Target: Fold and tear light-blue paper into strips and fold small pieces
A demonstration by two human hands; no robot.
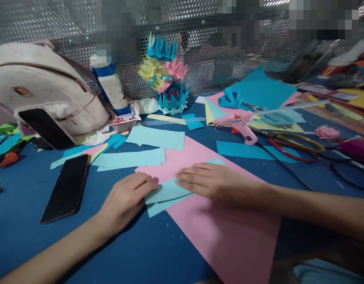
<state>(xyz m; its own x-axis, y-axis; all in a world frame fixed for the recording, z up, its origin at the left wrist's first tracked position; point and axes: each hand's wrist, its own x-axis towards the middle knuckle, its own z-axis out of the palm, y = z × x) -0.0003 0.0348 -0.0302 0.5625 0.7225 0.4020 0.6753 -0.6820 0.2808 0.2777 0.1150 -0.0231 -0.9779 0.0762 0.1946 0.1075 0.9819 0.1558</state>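
A light blue strip of paper (167, 192) lies folded lengthwise across a large pink sheet (235, 232). My left hand (130, 195) pinches the strip's left end between thumb and fingers. Flat on its right part rests my right hand (213, 181), fingers stretched out and pointing left. A corner of the light blue paper shows beyond that hand; the rest under the palm is hidden. Two groups of light blue strips (155, 137) lie just behind, partly over the pink sheet.
Left stand a phone (66, 189), another phone (47, 128) and a pale backpack (43, 86). A bottle (112, 85) and folded-paper flowers (167, 75) stand at the back. To the right lie a pink glue gun (239, 124), its cable, scissors (297, 144) and coloured paper (261, 90).
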